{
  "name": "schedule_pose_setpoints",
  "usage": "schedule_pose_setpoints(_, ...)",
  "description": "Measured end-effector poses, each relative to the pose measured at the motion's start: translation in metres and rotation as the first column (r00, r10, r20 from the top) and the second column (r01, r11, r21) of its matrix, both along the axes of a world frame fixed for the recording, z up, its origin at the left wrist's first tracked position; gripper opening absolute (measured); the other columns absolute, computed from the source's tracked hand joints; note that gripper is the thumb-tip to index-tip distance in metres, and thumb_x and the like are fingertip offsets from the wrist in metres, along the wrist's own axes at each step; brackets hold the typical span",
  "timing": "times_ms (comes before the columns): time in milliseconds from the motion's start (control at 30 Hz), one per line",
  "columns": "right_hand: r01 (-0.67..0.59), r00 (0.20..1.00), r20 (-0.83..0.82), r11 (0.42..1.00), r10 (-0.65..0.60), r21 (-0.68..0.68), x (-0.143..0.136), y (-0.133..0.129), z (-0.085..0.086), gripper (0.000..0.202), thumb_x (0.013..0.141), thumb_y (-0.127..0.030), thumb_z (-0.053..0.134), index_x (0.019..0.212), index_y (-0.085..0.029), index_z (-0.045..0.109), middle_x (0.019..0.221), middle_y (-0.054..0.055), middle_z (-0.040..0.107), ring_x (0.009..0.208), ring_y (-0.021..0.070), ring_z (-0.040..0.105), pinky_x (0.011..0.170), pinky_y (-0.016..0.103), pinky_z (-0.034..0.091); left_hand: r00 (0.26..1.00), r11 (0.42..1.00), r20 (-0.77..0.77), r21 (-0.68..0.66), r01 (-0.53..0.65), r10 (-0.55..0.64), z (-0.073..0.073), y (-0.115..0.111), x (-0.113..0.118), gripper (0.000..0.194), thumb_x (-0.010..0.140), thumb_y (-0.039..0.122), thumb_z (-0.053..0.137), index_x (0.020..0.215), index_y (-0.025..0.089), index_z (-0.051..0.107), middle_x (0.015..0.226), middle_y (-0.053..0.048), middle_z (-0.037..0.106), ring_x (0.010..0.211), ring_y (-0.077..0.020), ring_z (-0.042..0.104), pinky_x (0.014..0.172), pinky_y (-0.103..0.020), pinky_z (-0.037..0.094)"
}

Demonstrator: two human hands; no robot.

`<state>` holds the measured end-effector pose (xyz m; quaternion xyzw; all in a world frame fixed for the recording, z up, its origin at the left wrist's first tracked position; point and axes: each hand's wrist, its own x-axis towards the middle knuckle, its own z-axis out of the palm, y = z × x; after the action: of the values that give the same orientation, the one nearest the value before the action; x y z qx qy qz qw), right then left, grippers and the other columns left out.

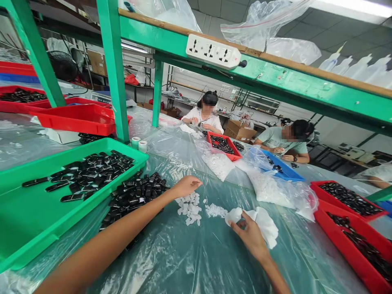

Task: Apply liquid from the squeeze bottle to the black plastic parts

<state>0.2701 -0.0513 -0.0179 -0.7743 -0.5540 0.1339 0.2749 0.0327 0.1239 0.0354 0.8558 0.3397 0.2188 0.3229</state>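
Observation:
My left hand point(187, 186) is above the table with its fingertips pinched together; whatever may be between them is too small to make out. Just below it lies a loose heap of small translucent white pieces point(190, 210). A smaller heap of tiny white bits point(216, 210) sits between my two hands. At the right, thumb and fingers of my right hand point(249, 237) are closed on a soft white cloth point(267, 227), part of which spreads flat beyond the knuckles. Black oblong plastic parts point(142, 190) are piled beside my left forearm, which partly covers them.
A green tray point(27, 218) with more black parts stands at the left. Red trays point(343, 241) of black parts line the right. Bags of white pieces point(271, 190) lie ahead. A green shelf frame point(137, 28) crosses overhead. Two people point(208, 114) sit working across the table.

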Motion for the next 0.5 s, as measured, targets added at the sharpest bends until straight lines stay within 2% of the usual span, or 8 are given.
schedule_pose_setpoints(67,0.003,1.0,-0.006,1.0,-0.003,0.0,0.002,-0.003,-0.003,0.044,0.076,-0.053,0.052,0.107,-0.022,0.051,0.059,-0.004,0.057,0.05,0.0163,0.051,0.05,0.026,0.037,0.994,0.998,-0.106,0.067,-0.003,0.01,0.01,-0.011,-0.026,0.029,0.09,0.031,0.042,0.103,0.022,0.065,0.102,-0.002,0.066,0.091,-0.0193,0.06,0.074,-0.024,0.045)
schedule_pose_setpoints(133,0.007,1.0,-0.016,1.0,-0.007,0.019,0.005,-0.008,-0.004,0.054,0.074,-0.054,0.054,0.117,-0.022,0.046,0.071,-0.003,0.059,0.051,0.0151,0.052,0.05,0.026,0.038,0.97,0.987,-0.228,0.151,-0.047,0.081,0.014,-0.024,-0.053,0.025,0.086,0.025,0.047,0.101,0.02,0.067,0.101,-0.005,0.066,0.094,-0.0228,0.058,0.076,-0.027,0.043)
schedule_pose_setpoints(200,0.025,0.999,-0.034,0.997,-0.023,0.076,0.008,-0.012,-0.002,0.061,0.073,-0.053,0.057,0.125,-0.025,0.04,0.089,0.0,0.059,0.054,0.0133,0.053,0.05,0.026,0.04,0.923,0.964,-0.337,0.242,-0.105,0.186,0.01,-0.041,-0.077,0.021,0.079,0.018,0.055,0.096,0.015,0.068,0.099,-0.011,0.064,0.099,-0.0292,0.054,0.081,-0.034,0.04)
schedule_pose_setpoints(267,0.063,0.995,-0.081,0.984,-0.049,0.169,0.01,-0.017,0.003,0.062,0.073,-0.052,0.059,0.127,-0.029,0.039,0.099,0.001,0.054,0.055,0.0113,0.053,0.049,0.025,0.041,0.871,0.943,-0.423,0.309,-0.122,0.252,0.0,-0.056,-0.092,0.018,0.073,0.015,0.062,0.091,0.012,0.069,0.096,-0.014,0.062,0.098,-0.0322,0.053,0.082,-0.037,0.038)
schedule_pose_setpoints(333,0.111,0.985,-0.16,0.958,-0.07,0.264,0.009,-0.022,0.009,0.059,0.074,-0.05,0.06,0.126,-0.031,0.041,0.098,0.0,0.052,0.055,0.0107,0.051,0.049,0.025,0.043,0.831,0.927,-0.477,0.357,-0.115,0.287,-0.013,-0.068,-0.099,0.018,0.073,0.013,0.063,0.09,0.012,0.068,0.096,-0.014,0.061,0.097,-0.0322,0.052,0.081,-0.038,0.037)
schedule_pose_setpoints(400,0.142,0.97,-0.235,0.934,-0.065,0.327,0.007,-0.025,0.013,0.056,0.075,-0.049,0.06,0.125,-0.03,0.043,0.098,0.001,0.051,0.057,0.0109,0.05,0.05,0.025,0.044,0.8,0.901,-0.519,0.429,-0.06,0.3,-0.024,-0.075,-0.099,0.019,0.078,0.01,0.056,0.093,0.012,0.067,0.098,-0.014,0.06,0.096,-0.0304,0.051,0.081,-0.038,0.037)
schedule_pose_setpoints(500,0.141,0.963,-0.267,0.927,-0.047,0.346,0.003,-0.028,0.015,0.051,0.076,-0.047,0.06,0.121,-0.028,0.048,0.099,0.002,0.052,0.06,0.0122,0.052,0.049,0.024,0.045,0.774,0.857,-0.556,0.514,0.032,0.304,-0.033,-0.077,-0.093,0.027,0.082,0.003,0.044,0.093,0.013,0.066,0.097,-0.014,0.06,0.095,-0.0277,0.05,0.079,-0.036,0.036)
